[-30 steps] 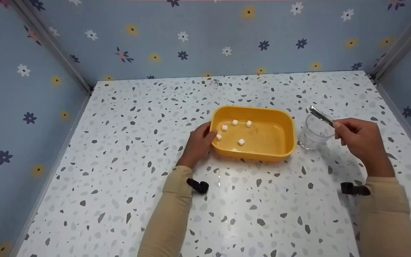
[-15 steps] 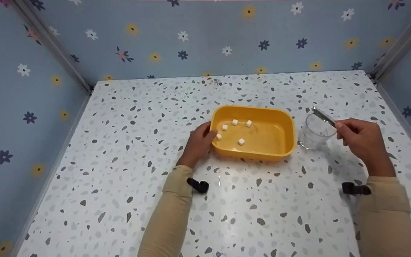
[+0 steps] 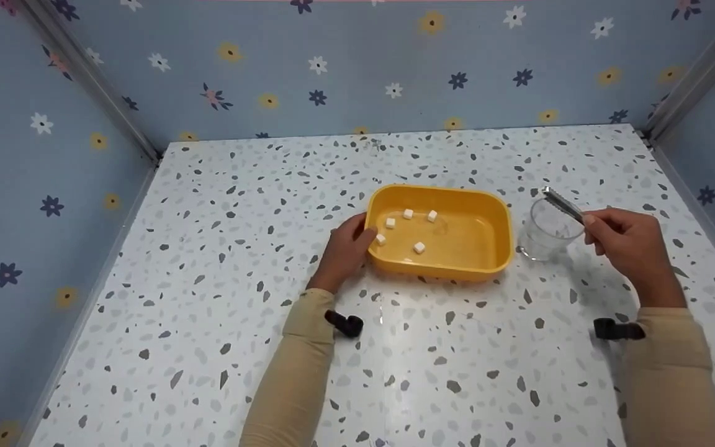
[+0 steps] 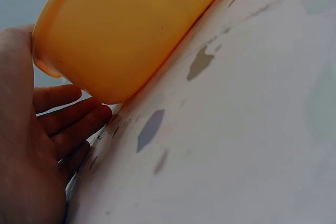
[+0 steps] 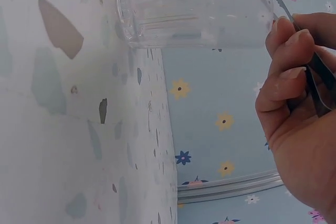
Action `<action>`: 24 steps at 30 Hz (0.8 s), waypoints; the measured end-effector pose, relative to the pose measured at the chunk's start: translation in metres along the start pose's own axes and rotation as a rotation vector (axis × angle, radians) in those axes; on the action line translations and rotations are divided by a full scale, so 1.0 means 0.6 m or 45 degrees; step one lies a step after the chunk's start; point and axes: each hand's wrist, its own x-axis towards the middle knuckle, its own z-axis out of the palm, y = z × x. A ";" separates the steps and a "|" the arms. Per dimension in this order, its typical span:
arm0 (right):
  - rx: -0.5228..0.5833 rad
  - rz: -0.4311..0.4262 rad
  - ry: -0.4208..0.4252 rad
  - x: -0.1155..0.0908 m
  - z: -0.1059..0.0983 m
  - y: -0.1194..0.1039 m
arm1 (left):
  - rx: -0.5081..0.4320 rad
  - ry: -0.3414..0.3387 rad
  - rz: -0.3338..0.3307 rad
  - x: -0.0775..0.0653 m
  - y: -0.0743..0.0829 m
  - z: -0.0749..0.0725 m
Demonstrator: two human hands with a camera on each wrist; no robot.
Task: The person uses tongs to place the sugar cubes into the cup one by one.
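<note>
My left hand [image 3: 344,251] holds the left end of a yellow plastic tub [image 3: 502,239], thumb over the rim and fingers against its outer wall. Several small white cubes [image 3: 419,248] lie on the tub's floor, mostly toward the left. To the right of the tub stands a clear glass [image 3: 540,242], upright on the table. In my right hand [image 3: 630,242] I grip metal tongs [image 3: 562,205] with serrated edges, slanting across above the glass's mouth. The right wrist view shows the tongs' two arms [image 5: 317,85] between fingers and palm, their tips behind the glass's rim.
The table [image 3: 208,248] is white with grey speckles. Blue flowered panels [image 3: 357,68] rise at its back and both sides, joined by metal strips at the corners. A black wrist camera [image 3: 346,323] sits on the left sleeve and another camera [image 3: 615,329] on the right.
The tongs in my right hand have shifted slightly right and down over the glass. My left hand, the tub and the cubes stay in place.
</note>
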 end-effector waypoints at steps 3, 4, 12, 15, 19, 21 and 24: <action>-0.018 0.018 0.001 0.000 0.000 0.002 | 0.006 0.001 0.004 0.000 0.001 0.000; -0.026 0.026 0.001 0.000 0.000 0.002 | 0.008 0.000 0.003 0.000 0.001 0.000; -0.069 0.041 -0.007 -0.001 0.000 0.006 | 0.013 -0.003 0.002 0.000 0.001 0.000; -0.077 0.047 -0.016 -0.001 0.000 0.008 | 0.015 -0.005 -0.008 0.000 0.000 0.000; -0.064 0.080 -0.034 -0.001 -0.002 0.011 | 0.017 -0.006 -0.009 0.000 0.001 0.001; -0.055 0.095 -0.042 0.000 -0.002 0.012 | 0.017 -0.001 -0.008 0.000 0.002 0.000; -0.039 0.107 -0.055 0.002 -0.002 0.011 | 0.008 0.004 0.000 -0.002 0.002 -0.001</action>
